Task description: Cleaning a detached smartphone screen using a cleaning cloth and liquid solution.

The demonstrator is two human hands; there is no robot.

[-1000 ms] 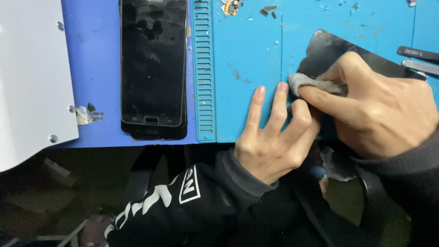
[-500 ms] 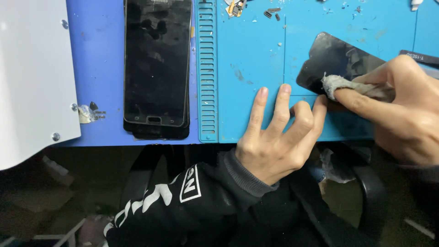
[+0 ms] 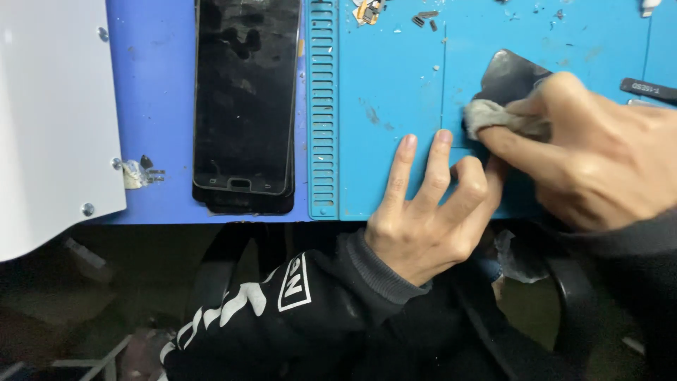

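The right hand pinches a grey cloth, now nearer the dark glass panel's left edge on the blue mat. The left hand, fingers spread, still steadies it.

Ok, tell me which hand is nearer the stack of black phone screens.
Left. The left hand rests just right of the stack of black phone screens; the right hand is farther right, holding a grey cloth.
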